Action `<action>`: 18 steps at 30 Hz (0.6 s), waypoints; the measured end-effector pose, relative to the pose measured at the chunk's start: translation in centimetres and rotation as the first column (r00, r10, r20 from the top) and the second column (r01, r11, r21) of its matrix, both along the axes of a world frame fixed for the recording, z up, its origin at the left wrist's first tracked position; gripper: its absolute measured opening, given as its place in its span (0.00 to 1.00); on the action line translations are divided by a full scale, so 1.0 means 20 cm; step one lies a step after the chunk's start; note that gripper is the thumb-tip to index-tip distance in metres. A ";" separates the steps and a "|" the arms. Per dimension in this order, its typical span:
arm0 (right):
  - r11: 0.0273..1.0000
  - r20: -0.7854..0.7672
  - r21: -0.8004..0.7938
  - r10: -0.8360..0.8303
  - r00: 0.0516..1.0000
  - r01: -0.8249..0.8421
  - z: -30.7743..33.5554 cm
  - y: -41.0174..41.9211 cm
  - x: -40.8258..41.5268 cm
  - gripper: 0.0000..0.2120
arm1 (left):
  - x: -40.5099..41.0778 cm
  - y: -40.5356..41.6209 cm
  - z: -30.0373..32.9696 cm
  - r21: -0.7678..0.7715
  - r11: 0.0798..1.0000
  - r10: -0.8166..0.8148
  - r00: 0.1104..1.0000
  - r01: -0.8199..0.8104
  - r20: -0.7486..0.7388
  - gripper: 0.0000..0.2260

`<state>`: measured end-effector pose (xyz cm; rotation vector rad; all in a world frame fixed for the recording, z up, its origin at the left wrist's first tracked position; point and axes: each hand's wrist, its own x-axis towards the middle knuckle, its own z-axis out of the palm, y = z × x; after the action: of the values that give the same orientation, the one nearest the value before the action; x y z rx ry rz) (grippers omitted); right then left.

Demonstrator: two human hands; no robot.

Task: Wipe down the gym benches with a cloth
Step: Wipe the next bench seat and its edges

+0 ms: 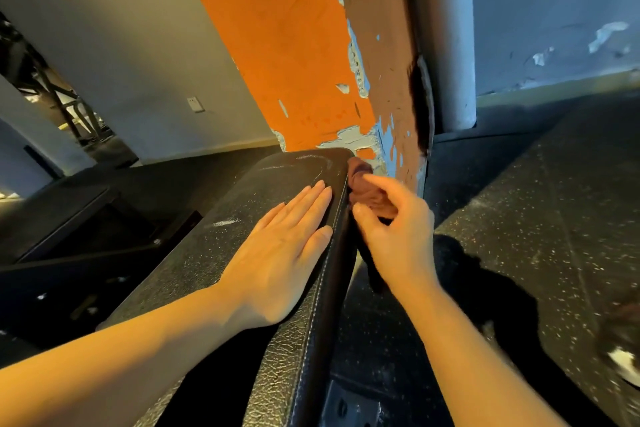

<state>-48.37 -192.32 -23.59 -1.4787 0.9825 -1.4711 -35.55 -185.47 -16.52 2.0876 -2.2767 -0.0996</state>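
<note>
Your left hand (277, 253) lies flat on top of the black padded bench (242, 288), fingers straight and together, the fingertips reaching to the stitched seam along the pad's right edge. Your right hand (394, 236) is just beside it, over that edge, with thumb and fingers curled round a brownish cloth (367, 194) that it grips against the side of the pad near its far corner. The cloth bunches up between the pad's side and the pillar behind it.

The bench runs from the lower middle up toward the far end, its textured top showing pale smears near the rounded far corner. Beyond it stands the pillar (277, 45), orange on its left face and brown on its right, with the paint chipped to blue near the base. To the right spreads dark speckled rubber flooring (536, 201).
</note>
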 end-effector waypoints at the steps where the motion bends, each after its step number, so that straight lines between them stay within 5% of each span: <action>1: 0.999 0.027 -0.047 0.003 1.000 -0.002 -0.01 0.06 0.00 0.17 | 0.00 0.00 0.00 -0.006 1.000 -0.002 1.000 0.002 -0.005 0.31; 4: 0.998 0.065 -0.069 -0.006 0.998 0.010 -0.02 0.04 0.02 0.16 | 0.00 0.00 0.00 -0.015 1.000 -0.003 1.000 0.003 -0.007 0.31; 8: 0.987 0.039 0.132 -0.095 0.995 0.089 0.01 -0.15 0.03 0.18 | -0.01 0.00 0.01 0.013 1.000 0.009 1.000 -0.009 0.016 0.27; 13: 0.902 0.349 0.328 0.160 0.924 -0.280 0.02 -0.17 0.04 0.23 | -0.02 0.00 0.02 0.026 1.000 0.015 1.000 -0.015 0.019 0.26; 18: 0.953 0.070 0.139 0.262 0.963 -0.269 0.05 -0.09 -0.07 0.26 | -0.01 0.00 0.01 0.012 1.000 0.000 1.000 0.000 0.019 0.27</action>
<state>-49.68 -194.18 -22.67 -1.3985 0.8076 -1.2103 -35.69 -185.43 -16.35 2.1033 -2.2924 -0.0946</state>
